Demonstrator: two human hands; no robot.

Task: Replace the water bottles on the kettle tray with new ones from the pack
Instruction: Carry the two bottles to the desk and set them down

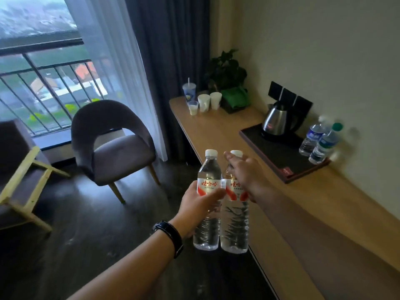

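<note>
Left hand (198, 201) grips two upright red-labelled bottles (207, 200), caps up; right hand (242, 169) pinches one's neck; two blue-labelled bottles (318, 141) stand on the tray (279, 156).

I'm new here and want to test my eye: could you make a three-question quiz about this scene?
1. True or false: the kettle stands on the tray.
2. How many blue-label bottles are on the tray?
3. What does the left hand hold: A) a cup, B) a red-label bottle, C) the kettle?

Key: 1 true; 2 two; 3 B. The right hand grips the other red-label bottle.
</note>
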